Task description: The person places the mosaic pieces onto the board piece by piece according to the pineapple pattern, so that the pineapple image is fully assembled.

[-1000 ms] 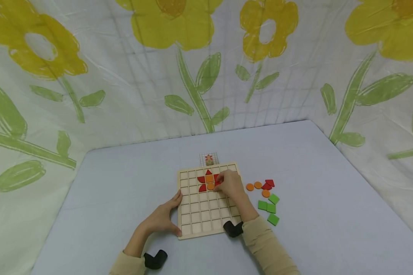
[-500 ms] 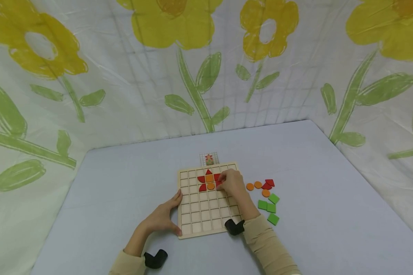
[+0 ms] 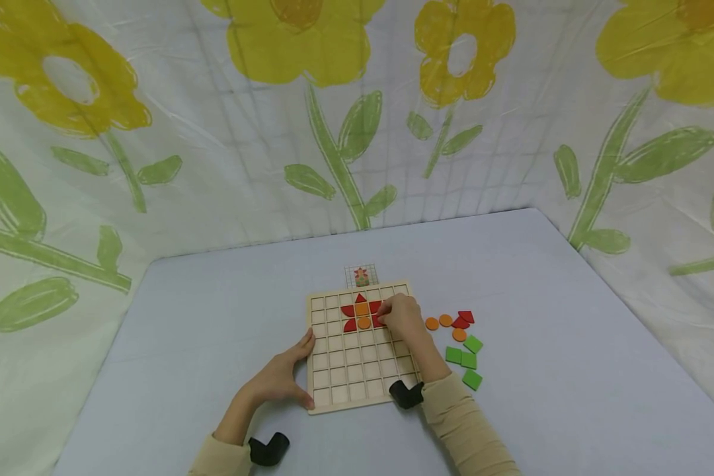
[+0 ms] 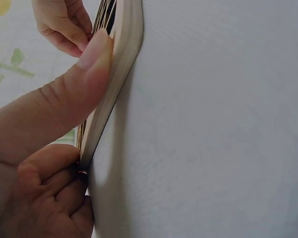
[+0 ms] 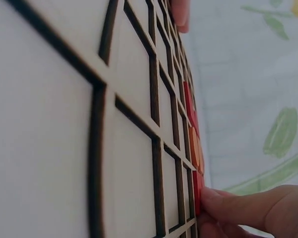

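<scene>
A square wooden grid board [image 3: 354,375] lies on the table, with red and orange tiles set in its upper cells. My left hand [image 3: 278,378] holds the board's left side, thumb at the near corner and fingers farther up. In the left wrist view its thumb [image 4: 87,74] lies against the board's edge. Over the upper right cells, my right hand [image 3: 402,318] pinches a red tile [image 3: 379,320], partly hidden by the fingertips. An orange round tile [image 3: 364,322] sits left of it, below an orange square tile [image 3: 361,309]. The right wrist view shows the thumb at the red tile [image 5: 197,193].
Right of the board lie loose orange round tiles [image 3: 445,320], red tiles [image 3: 461,322] and several green square tiles [image 3: 469,360]. A small pattern card [image 3: 361,275] touches the board's far edge in this view. A flower-printed curtain [image 3: 244,165] stands behind the table.
My right fingertips have shifted slightly right, and more of the red tile beside the orange round one shows in its cell. My left hand stays still on the board.
</scene>
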`<state>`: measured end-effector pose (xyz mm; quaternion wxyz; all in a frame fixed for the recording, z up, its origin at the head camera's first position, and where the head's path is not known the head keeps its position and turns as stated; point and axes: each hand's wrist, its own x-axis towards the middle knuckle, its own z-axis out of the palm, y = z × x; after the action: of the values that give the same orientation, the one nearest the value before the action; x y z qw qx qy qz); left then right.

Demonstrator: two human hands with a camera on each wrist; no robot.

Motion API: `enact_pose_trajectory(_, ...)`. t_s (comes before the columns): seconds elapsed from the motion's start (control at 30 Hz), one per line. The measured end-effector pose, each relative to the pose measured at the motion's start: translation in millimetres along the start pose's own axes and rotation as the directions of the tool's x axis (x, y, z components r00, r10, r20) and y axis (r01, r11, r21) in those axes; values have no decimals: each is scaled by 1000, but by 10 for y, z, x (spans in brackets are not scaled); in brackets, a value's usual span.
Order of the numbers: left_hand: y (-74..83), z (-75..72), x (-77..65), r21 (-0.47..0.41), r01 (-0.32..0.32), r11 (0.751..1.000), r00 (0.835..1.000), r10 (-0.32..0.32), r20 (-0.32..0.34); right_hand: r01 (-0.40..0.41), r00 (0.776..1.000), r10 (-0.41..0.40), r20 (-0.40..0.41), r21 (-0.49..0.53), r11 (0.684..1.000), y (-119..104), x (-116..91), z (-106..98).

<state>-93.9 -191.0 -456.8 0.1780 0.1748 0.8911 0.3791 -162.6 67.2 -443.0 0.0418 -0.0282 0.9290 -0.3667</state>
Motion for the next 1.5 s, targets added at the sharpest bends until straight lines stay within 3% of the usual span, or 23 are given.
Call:
enact_pose_trajectory(0.3,-11,1,-14,-4,-9,1000,1000,9,0,44,999,-44,6,6,999,12,-13,-16)
enact_pose_trajectory(0.5,-18,7,-18,-10,-8,1000,1000,8,1,51,998,-52,23,36,998,84,-27,-231)
enact_pose_trajectory(0.8,-16,6,-32,-4,5,1000,1000,-5,-8,68,989,-86,118,154,986,428,4,-588)
enact_pose_trajectory(0.9,-17,7,-32,-7,5,1000,1000,-5,-9,90,982,-113,150,151,984,545,6,-660)
enact_pose_trajectory(1.17,-23,3,-28,7,-6,1000,1000,6,-1,38,974,-69,218,141,989,791,-28,-748)
enact_pose_trajectory(1.5,-15,-11,-3,-3,5,1000,1000,-5,6,51,968,-67,240,70,996,806,-88,-756)
